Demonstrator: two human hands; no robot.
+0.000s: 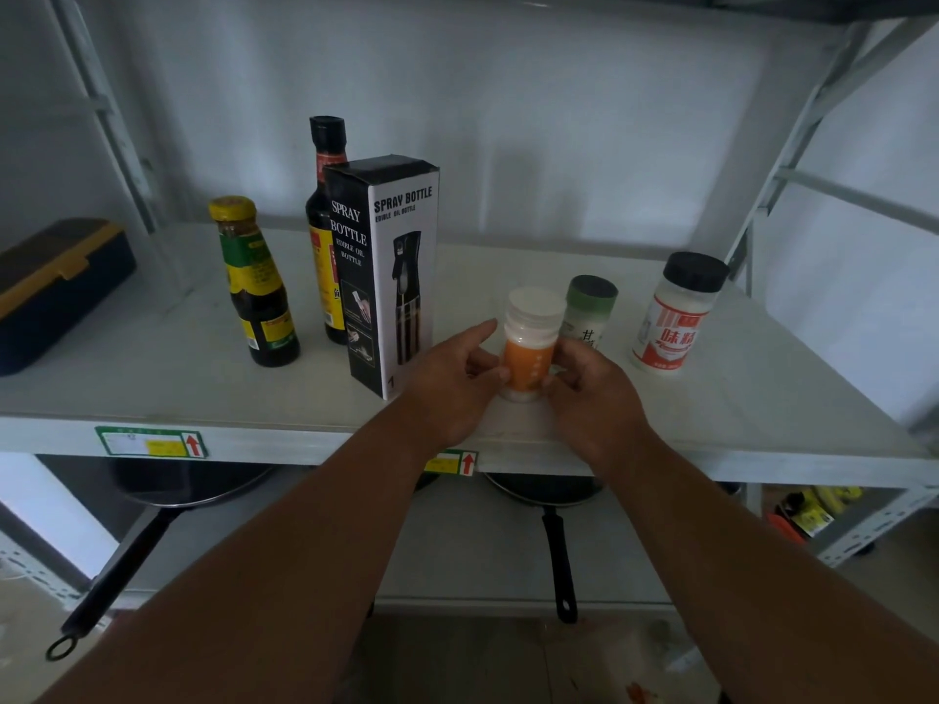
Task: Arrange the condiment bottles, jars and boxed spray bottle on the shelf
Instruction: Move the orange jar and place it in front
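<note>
From the head camera, both hands meet at the front edge of the shelf (152, 398) around one orange-labelled jar (528, 348) with a white lid. The left hand (452, 378) curls its fingers (495, 370) against the jar's left side, index finger stretched forward; the right hand (592, 393) pinches its right side. The jar stands upright between them. Just behind it stands one green-lidded jar (589, 309), and to the right, apart, one black-lidded jar (673, 312) with a red label. Left of the hands stands one spray bottle box (386, 276), touching the left hand's back. Behind the box is one tall dark bottle (325, 205); further left, one yellow-capped bottle (254, 282).
</note>
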